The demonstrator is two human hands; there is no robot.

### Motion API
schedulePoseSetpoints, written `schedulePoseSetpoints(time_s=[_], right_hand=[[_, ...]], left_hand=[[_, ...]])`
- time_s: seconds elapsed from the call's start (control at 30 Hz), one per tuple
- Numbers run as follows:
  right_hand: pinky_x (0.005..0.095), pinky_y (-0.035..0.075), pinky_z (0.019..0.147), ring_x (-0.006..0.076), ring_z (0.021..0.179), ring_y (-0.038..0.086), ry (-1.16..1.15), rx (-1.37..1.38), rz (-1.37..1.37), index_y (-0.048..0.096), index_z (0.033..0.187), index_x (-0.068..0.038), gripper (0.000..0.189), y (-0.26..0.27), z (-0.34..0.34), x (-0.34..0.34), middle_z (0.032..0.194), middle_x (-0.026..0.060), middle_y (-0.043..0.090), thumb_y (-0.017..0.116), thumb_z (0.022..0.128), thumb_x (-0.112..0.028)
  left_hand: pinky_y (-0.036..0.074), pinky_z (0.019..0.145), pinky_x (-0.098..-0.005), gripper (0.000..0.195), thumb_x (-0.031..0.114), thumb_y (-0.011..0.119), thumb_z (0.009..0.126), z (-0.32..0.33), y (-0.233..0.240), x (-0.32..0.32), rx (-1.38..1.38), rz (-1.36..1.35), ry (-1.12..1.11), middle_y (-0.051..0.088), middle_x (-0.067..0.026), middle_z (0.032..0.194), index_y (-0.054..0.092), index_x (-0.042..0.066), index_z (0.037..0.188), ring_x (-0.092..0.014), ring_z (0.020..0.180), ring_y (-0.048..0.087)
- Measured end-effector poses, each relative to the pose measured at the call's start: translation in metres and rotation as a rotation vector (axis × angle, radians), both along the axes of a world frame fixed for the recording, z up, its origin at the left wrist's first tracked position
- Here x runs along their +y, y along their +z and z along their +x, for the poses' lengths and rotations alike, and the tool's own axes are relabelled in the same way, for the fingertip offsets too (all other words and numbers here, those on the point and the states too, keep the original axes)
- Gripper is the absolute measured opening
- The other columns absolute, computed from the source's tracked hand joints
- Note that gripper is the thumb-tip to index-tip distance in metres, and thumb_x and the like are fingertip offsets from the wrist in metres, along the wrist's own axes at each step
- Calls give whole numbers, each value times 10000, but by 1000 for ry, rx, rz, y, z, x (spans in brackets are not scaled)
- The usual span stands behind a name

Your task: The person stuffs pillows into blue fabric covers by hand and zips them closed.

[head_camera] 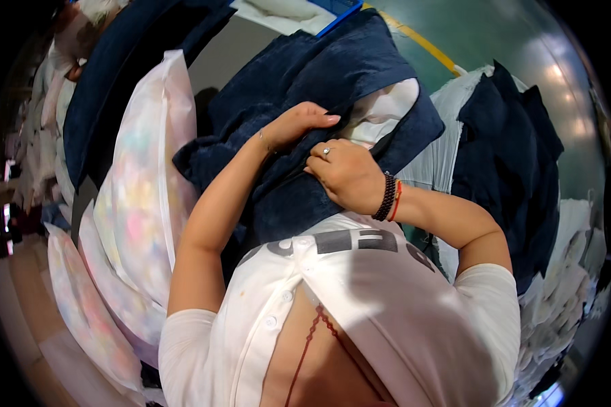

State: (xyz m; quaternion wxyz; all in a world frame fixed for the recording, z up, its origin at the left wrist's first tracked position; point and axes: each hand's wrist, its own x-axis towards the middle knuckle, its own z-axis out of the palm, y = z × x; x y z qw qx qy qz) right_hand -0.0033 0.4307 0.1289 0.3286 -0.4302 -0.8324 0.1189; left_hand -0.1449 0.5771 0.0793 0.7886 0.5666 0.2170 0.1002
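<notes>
A navy plush fabric cover (315,76) lies bunched before me, its opening gaping to the right. Inside that opening shows a white filling piece (384,109), mostly hidden by the cover. My left hand (303,123) grips the fold at the opening's near left edge, thumb on top. Just below and right of it, my right hand (349,173) has its fingers curled around the dark edge of the same opening. What lies under the right fingers is hidden.
Stuffed cushions in pastel, sheer-looking covers (145,193) stand close on my left. More navy fabric (504,152) hangs over a white sack (438,137) on the right. A blue crate (338,12) is ahead, beside a yellow floor line (417,38). Another person (74,38) is at far left.
</notes>
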Motion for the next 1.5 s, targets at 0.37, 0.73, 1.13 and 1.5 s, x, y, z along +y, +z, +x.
schedulePoseSetpoints(time_s=[0.37, 0.73, 1.13, 1.5], right_hand=[[407, 448, 906, 312, 1014, 601, -100, 30, 78, 660, 930, -45, 141, 3, 109, 27, 1010, 107, 653, 708, 849, -149], [464, 402, 1049, 372, 1155, 542, -291, -66, -231, 704, 1001, 14, 299, -94, 132, 32, 1105, 201, 664, 550, 802, -147], [439, 457, 903, 319, 950, 588, -307, 145, 172, 718, 936, -47, 334, -36, 85, -5, 919, 88, 613, 832, 747, -299], [434, 433, 1005, 237, 878, 651, -430, 101, 234, 700, 797, -78, 133, -37, 127, 14, 843, 61, 679, 683, 859, -194]], left_hand=[[356, 458, -306, 307, 209, 694, 866, 14, 40, -20, 376, 791, 9, 450, -19, 472, 592, 3, 663, -103, 447, 448], [408, 586, -298, 402, 298, 631, 989, 146, 48, 23, 332, 840, -561, 543, -4, 628, 602, -17, 741, -103, 582, 446], [464, 664, -205, 288, 211, 616, 989, 130, 14, 36, 178, 104, -131, 703, 29, 817, 753, -27, 905, -20, 729, 574], [360, 519, -216, 351, 235, 627, 990, 128, 15, 35, 256, 200, -78, 584, 99, 679, 708, 27, 719, 2, 588, 444]])
